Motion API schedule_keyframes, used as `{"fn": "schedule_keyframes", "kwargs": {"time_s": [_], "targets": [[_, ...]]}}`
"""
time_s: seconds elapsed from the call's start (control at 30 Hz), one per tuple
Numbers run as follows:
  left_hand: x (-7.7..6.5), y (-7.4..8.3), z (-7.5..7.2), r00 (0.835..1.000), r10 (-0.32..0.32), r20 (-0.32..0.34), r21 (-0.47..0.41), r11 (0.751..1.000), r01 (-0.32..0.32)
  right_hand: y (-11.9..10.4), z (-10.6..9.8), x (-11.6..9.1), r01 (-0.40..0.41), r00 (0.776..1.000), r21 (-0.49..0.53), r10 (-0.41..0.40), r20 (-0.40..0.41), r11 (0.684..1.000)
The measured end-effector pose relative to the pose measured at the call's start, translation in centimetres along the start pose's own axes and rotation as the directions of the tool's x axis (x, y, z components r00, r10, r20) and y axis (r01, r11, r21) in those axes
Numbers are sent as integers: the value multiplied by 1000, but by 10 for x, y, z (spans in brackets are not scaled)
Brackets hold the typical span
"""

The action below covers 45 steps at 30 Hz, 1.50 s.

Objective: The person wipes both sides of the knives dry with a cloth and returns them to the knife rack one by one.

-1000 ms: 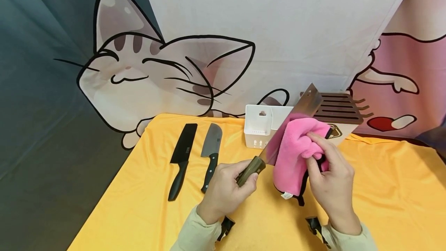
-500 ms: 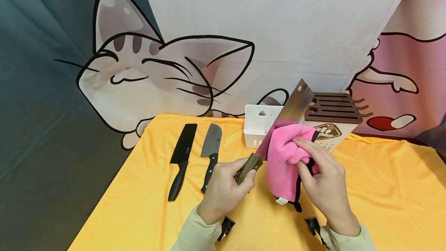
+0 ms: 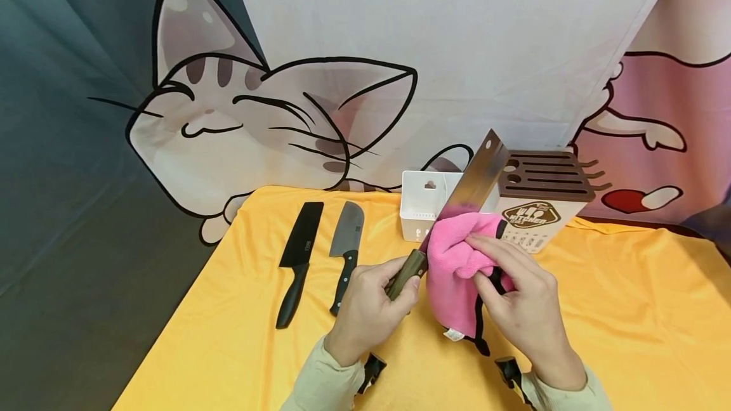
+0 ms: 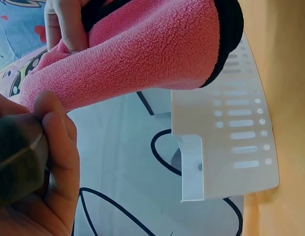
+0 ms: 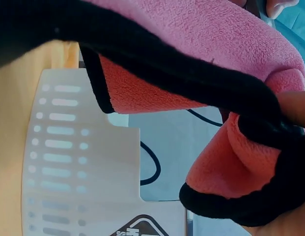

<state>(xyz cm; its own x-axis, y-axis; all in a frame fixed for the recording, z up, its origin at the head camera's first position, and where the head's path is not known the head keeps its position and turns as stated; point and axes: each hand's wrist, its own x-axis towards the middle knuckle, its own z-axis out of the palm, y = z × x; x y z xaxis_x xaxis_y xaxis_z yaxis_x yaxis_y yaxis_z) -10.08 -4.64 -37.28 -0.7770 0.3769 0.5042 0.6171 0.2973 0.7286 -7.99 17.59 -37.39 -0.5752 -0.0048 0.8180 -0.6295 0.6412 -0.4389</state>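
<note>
My left hand grips the olive-brown handle of a cleaver, its broad blade tilted up and to the right. With thumb and fingers, my right hand pinches a pink cloth edged in black. The cloth lies against the lower blade close to the handle and hides that part. In the left wrist view the handle's end sits in the curled fingers, with the cloth beyond. The right wrist view shows the cloth's folds and dark trim, with the blade mostly hidden.
Two knives lie left on the yellow cloth: a black-bladed knife and a steel-bladed knife with a black riveted handle. Behind the cleaver stand a white slotted holder and a brown-topped knife block with hooks on its right side.
The right hand and pink cloth have moved left and down along the blade toward the handle, baring more of the blade's tip end. The cleaver has shifted slightly left.
</note>
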Motion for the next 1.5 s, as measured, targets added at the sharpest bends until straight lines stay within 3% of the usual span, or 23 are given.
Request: {"fn": "schedule_keyframes", "kwargs": {"time_s": [0.33, 0.63, 1.07, 1.3, 1.5], "targets": [[1, -1, 2, 997, 54, 59, 37, 998, -57, -9, -3, 6, -3, 996, 37, 6, -91, 999], [1, 0, 3, 991, 77, 114, 45, 996, -82, -11, -4, 10, 11, 974, 77, 7, -227, 997], [1, 1, 2, 977, 83, 195, 66, 993, -97, -15, -15, 20, -78, 928, 35, 86, -364, 996], [0, 0, 0, 970, 112, 215, 65, 990, -129, -13, -20, 22, -152, 890, 8, 140, -433, 988], [0, 1, 0, 965, 101, 242, 52, 992, -117, -9, -26, 23, -200, 857, 19, 184, -482, 980]]}}
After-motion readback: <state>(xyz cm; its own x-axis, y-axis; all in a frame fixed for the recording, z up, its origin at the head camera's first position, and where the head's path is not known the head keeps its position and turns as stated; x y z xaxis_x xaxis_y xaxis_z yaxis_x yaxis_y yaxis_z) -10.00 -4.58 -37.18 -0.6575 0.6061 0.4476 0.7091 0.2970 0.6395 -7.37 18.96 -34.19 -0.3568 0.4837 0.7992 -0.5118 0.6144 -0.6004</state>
